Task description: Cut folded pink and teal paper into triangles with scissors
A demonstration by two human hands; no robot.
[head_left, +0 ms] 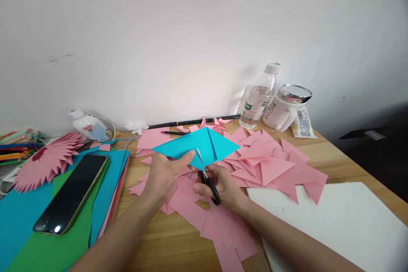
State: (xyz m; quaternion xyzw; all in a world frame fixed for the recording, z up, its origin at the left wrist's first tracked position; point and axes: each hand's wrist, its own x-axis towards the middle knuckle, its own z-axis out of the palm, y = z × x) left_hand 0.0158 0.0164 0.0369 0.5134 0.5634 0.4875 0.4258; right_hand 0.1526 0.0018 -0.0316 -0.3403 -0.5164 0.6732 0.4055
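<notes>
A folded sheet of blue paper is held up over the table, with pointed ends at left and right. My left hand pinches its lower left part, thumb on top. In my right hand is a pair of scissors with black handles. One blade lies across the front of the blue paper near its lower edge; the other blade is hidden behind it. Under both hands are loose pink paper strips. A pile of folded pink paper pieces spreads to the right.
At left, a phone rests on green and blue sheets, near a pink fan-like paper piece and a white bottle. Along the wall stand a water bottle and a lidded mug. A white board lies at right.
</notes>
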